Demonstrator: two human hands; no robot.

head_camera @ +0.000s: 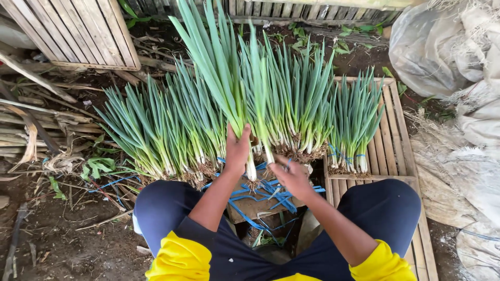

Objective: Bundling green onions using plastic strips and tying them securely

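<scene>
Green onions [245,99]: left hand [237,151] gripping stalks upright; right hand [292,177] curled near roots, pinching blue strap [271,190].

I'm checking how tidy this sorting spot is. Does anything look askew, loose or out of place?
Mostly orderly: tied green onion bundles fan out in a row. One bunch, gripped by the left hand, stands taller than the rest. Loose blue strapping lies tangled below the right hand, and dry husks litter the soil at the left.

packages: pale woven sacks [469,130] | place: heaped at right edge | labels, signs, screens: none
</scene>
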